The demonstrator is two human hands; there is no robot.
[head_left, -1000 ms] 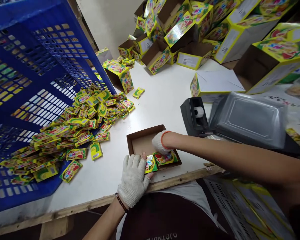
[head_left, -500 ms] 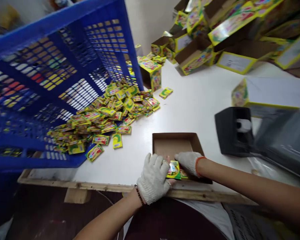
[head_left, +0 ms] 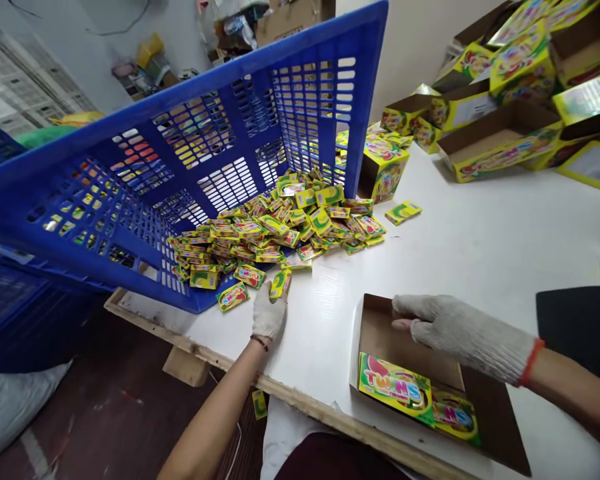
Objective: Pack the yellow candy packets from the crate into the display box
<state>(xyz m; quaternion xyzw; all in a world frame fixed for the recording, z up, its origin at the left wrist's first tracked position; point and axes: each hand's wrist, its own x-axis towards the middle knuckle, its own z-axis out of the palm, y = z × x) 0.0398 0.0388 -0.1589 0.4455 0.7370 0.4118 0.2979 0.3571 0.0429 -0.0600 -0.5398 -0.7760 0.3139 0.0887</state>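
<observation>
Left hand [head_left: 269, 313], gloved, sits at frame centre, fingers closed on one small yellow packet [head_left: 281, 283] at the near edge of the packet pile [head_left: 280, 227]. The pile spills from the tipped blue crate [head_left: 180, 167] and extends up and left of that hand. Right hand [head_left: 450, 323], gloved, fingers loosely spread and holding nothing, rests on the far rim of the open brown tray [head_left: 405, 347], lower right. Two packets [head_left: 415, 397] lie flat in the tray's near end. Left hand is the nearer to the pile; the tray lies to its right.
</observation>
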